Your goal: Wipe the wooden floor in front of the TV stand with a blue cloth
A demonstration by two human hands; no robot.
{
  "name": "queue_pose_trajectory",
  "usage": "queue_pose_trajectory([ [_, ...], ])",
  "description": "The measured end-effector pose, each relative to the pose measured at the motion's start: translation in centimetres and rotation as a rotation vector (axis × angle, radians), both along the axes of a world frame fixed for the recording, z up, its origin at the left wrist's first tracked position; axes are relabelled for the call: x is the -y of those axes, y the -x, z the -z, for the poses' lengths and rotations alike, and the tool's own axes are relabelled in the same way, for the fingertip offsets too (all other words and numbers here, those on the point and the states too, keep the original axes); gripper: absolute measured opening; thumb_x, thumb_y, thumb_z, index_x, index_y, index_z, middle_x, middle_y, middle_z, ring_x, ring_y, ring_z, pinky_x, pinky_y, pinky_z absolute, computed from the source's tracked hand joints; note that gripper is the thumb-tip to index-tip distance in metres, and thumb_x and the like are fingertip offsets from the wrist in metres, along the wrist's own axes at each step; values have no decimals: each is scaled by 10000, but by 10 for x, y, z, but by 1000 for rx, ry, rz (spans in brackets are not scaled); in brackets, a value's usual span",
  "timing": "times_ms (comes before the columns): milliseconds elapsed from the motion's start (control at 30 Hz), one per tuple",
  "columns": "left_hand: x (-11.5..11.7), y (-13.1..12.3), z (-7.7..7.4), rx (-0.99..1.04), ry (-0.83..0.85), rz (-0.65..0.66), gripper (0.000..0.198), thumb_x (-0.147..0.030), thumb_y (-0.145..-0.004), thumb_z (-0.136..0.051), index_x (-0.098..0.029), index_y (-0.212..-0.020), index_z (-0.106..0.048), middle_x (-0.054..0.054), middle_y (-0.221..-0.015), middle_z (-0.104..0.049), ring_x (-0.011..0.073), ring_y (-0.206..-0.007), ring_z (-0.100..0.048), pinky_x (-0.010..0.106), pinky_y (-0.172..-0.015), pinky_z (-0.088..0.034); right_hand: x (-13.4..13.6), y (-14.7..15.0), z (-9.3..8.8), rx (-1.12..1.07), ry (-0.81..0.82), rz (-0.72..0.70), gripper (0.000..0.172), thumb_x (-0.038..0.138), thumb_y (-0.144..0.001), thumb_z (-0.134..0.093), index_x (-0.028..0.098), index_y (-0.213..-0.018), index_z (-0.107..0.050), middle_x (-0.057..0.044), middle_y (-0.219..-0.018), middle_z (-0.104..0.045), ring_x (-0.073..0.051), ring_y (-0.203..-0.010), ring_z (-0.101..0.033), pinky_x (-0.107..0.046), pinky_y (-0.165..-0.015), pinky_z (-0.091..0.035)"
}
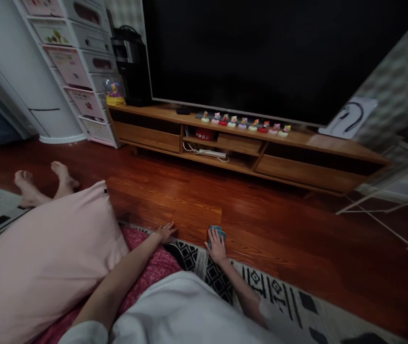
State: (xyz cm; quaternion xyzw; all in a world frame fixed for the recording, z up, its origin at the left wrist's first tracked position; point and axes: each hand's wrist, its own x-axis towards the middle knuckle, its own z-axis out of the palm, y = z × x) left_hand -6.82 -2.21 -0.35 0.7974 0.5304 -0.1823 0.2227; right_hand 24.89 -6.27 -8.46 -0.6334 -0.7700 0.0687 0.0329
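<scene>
My left hand lies flat with fingers stretched out on the wooden floor, at the edge of the patterned rug; it holds nothing. My right hand rests on a small teal object on the floor and its fingers curve over it. Both forearms reach forward from my white sleeves. A red patterned cloth lies under my left arm.
A large pink pillow lies at my left, with another person's bare feet beyond it. Ahead stands a low wooden TV console with small figurines under a big dark screen. White drawers stand far left, a white metal rack right.
</scene>
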Motion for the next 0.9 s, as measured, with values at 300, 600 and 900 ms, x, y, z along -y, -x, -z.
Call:
queue_pose_trajectory([
  [300,1,-1,-3,-15,29,20,708,-487,-941,-544,-251,-1562,-301,155,-1657,-104,340,-1503,-159,583,-1158,-239,35,29,-2,-43,-64,38,605,450,-1002,-284,237,-1568,-283,-44,-1661,-189,-208,-1531,-105,-452,-1215,-123],
  [600,3,5,0,20,-12,6,724,-453,-906,-568,-264,-1556,-313,136,-1659,-129,336,-1497,-188,565,-1159,-253,-86,-22,-36,49,27,281,613,419,-1004,-221,212,-1582,-226,-56,-1673,-142,-214,-1519,-131,-434,-1198,-140],
  [900,2,-2,-5,-13,32,13,715,-427,-917,-552,-214,-1558,-317,159,-1655,-104,330,-1505,-137,562,-1163,-248,-19,-104,6,15,-182,630,660,449,-994,-200,161,-1587,-200,-142,-1648,-210,-320,-1502,-170,-527,-1176,-168],
])
